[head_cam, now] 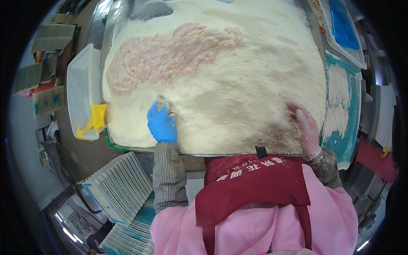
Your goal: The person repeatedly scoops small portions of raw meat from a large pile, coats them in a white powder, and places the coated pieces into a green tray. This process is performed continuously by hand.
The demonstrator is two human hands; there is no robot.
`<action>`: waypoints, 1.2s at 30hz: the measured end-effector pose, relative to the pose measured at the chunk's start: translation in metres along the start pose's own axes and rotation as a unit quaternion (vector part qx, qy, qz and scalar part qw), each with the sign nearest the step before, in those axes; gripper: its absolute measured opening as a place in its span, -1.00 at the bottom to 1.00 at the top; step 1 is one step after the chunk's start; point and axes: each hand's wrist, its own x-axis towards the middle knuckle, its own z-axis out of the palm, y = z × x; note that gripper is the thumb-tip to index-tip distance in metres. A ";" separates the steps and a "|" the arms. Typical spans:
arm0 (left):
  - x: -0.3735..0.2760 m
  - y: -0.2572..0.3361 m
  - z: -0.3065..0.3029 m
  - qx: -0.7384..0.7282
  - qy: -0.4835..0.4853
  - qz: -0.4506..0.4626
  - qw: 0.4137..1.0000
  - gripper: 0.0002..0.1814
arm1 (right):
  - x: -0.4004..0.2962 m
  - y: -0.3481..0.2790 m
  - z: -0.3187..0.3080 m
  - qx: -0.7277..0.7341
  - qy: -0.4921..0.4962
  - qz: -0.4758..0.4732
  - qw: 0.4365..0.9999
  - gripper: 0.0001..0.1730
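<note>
My left hand [162,123], in a blue glove, reaches into a bed of pale crumb or flour coating [210,111] on a large metal-rimmed table. Its fingers curl down beside a small coated piece [172,110]; whether they grip it is hidden. My right hand [307,132] wears a clear glove and hovers at or just above the coating near the right rim. Thumb and fingers are apart, slightly blurred, with nothing visible between them. Beyond both hands lies a long heap of pale pink raw meat strips [159,57] on the coating.
A teal tray [349,127] with rows of coated strips stands along the right rim. Behind it is a white crate with a blue liner [342,25]. At left stands a white tub [78,83] with a yellow cloth or glove [97,118]. Stacked trays [119,185] are below left.
</note>
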 end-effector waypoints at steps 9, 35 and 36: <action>-0.004 0.041 -0.032 -0.446 -0.163 -0.244 0.846 -0.68 | 0.063 -0.009 0.135 0.079 -0.238 0.019 0.968 -0.57; -0.003 0.155 -0.025 -0.620 0.021 -0.142 0.771 -0.46 | 0.085 0.041 0.263 0.521 -0.280 0.245 0.768 -0.34; -0.001 0.154 -0.029 -0.565 -0.002 -0.109 0.818 -0.45 | 0.083 0.055 0.264 0.550 -0.275 0.257 0.746 -0.33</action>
